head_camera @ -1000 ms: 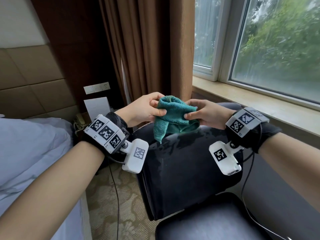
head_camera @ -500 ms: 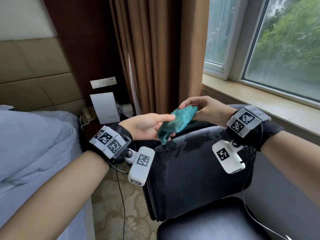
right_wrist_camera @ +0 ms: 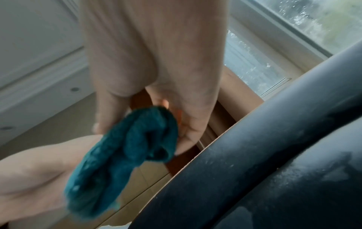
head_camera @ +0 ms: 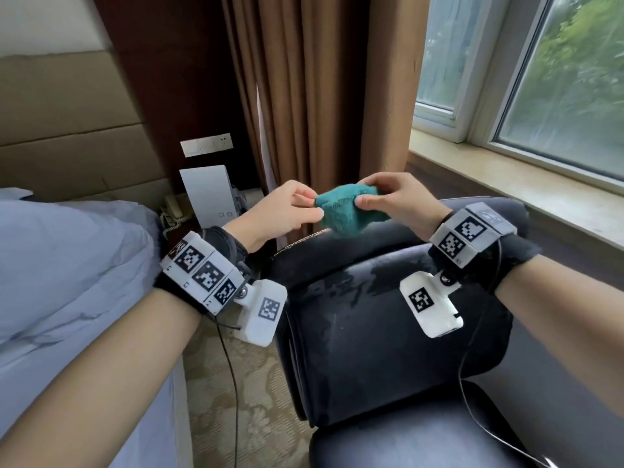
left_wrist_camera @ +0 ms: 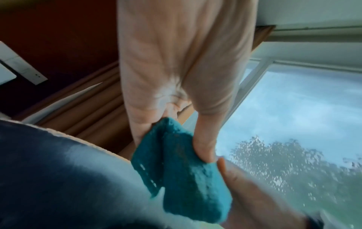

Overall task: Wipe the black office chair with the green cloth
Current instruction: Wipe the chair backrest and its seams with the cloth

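A person stands behind a black office chair (head_camera: 381, 319), looking down over the top of its backrest, with both forearms reaching forward. Each wrist wears a black band carrying a white block printed with square black-and-white markers.

Both hands hold a small green cloth (head_camera: 347, 211), bunched into a loose wad, in the air just above the top edge of the backrest. The left hand (head_camera: 283, 214) pinches the cloth's left side between thumb and fingertips. The right hand (head_camera: 395, 201) grips its right side, thumb in front and fingers curled over the top. The lower tip of the cloth hangs very close to the chair; whether it touches the chair is hard to tell from the head view.

The left wrist view shows the cloth (left_wrist_camera: 182, 170) clamped between the left thumb and fingers, with the right hand's fingers meeting it from below. The right wrist view is blurred but shows the cloth (right_wrist_camera: 125, 153) folded into thick rolls between the two hands, beside the curved top of the chair (right_wrist_camera: 274, 155).

The backrest shows pale, streaky smears across its dark surface. To the left lies a bed (head_camera: 67, 265) with light blue-grey bedding. Brown curtains (head_camera: 304, 96) hang behind the hands, and a window (head_camera: 557, 96) with green trees outside fills the upper right. Patterned carpet (head_camera: 250, 400) shows between bed and chair.
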Demonstrator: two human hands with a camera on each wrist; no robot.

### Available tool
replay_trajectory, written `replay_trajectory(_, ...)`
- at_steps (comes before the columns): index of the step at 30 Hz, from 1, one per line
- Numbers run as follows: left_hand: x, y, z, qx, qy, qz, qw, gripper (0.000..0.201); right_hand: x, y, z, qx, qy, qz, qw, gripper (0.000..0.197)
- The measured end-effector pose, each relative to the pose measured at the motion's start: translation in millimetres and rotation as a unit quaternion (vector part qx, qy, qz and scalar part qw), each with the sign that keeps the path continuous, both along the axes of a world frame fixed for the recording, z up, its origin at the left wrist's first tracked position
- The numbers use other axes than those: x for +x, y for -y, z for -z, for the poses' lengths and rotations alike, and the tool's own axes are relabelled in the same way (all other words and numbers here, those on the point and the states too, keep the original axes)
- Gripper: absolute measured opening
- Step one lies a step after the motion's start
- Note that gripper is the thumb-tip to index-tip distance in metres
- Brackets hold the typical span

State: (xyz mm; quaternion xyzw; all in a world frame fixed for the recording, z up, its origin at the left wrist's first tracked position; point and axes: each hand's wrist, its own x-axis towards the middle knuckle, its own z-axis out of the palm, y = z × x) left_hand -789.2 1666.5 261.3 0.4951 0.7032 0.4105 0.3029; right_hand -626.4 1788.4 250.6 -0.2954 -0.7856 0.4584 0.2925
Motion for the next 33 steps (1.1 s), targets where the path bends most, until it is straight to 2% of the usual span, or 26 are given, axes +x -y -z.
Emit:
replay_trajectory(2, -12.3, 1.2, 7.7, 0.017, -0.028, -0.045, 0.998, 0.021, -5.8, -8.9, 2.5, 0.075, -0.039, 0.110, 0.990, 0.016)
replay_trajectory(4, -24.4, 4.5, 20.1, 0.007, -0.069, -0.064, 0.996, 0.020, -12.3, -11.7, 7.2, 0.190, -0.027, 0.181, 0.965, 0.019)
replay_trajectory(6, -32.7, 8.7, 36.1, -0.026, -0.103, -0.048, 0.993, 0.028, -21.3, -8.2, 19.9, 0.293, 0.004, 0.172, 0.940, 0.022)
replay_trajectory(9, -40.2, 16.7, 58.3, -0.062, -0.118, -0.009, 0.991, 0.044, -35.8, 1.5, 46.6, 0.387, 0.052, 0.094, 0.916, 0.022)
replay_trajectory(12, -46.8, 24.1, 73.9, -0.064, -0.103, 0.004, 0.993, 0.050, -42.8, 7.4, 66.2, 0.381, 0.067, 0.036, 0.922, 0.026)
replay_trajectory(16, -52.0, 30.6, 89.0, -0.036, -0.095, 0.013, 0.995, 0.049, -36.4, 8.1, 74.0, 0.293, 0.093, -0.063, 0.950, 0.045)
replay_trajectory(19, -52.5, 32.6, 96.2, -0.013, -0.090, 0.009, 0.996, 0.045, -27.1, 4.0, 71.4, 0.299, 0.160, -0.129, 0.932, 0.063)
replay_trajectory(21, -52.5, 32.6, 98.8, -0.005, -0.094, 0.004, 0.996, 0.044, -26.9, 0.8, 69.8, 0.338, 0.174, -0.133, 0.915, 0.057)
replay_trajectory(24, -50.2, 32.9, 99.2, -0.001, -0.092, 0.004, 0.996, 0.046, -32.7, -3.9, 58.4, 0.362, 0.120, -0.102, 0.919, 0.039)
replay_trajectory(26, -48.6, 32.2, 95.3, 0.007, -0.093, -0.005, 0.996, 0.056, -38.4, -3.1, 45.7, 0.360, 0.066, -0.100, 0.925, 0.033)
replay_trajectory(28, -48.9, 28.6, 86.5, 0.053, -0.090, -0.027, 0.994, 0.069, -46.1, 0.1, 34.8, 0.354, 0.025, -0.125, 0.927, 0.029)
replay_trajectory(30, -50.2, 23.2, 73.3, 0.100, -0.100, -0.020, 0.990, 0.074, -54.6, 5.5, 27.9, 0.359, 0.029, -0.155, 0.920, 0.028)
replay_trajectory(33, -50.8, 15.7, 59.4, 0.092, -0.134, 0.048, 0.985, 0.067, -62.5, 5.9, 25.3, 0.385, 0.080, -0.163, 0.905, 0.034)
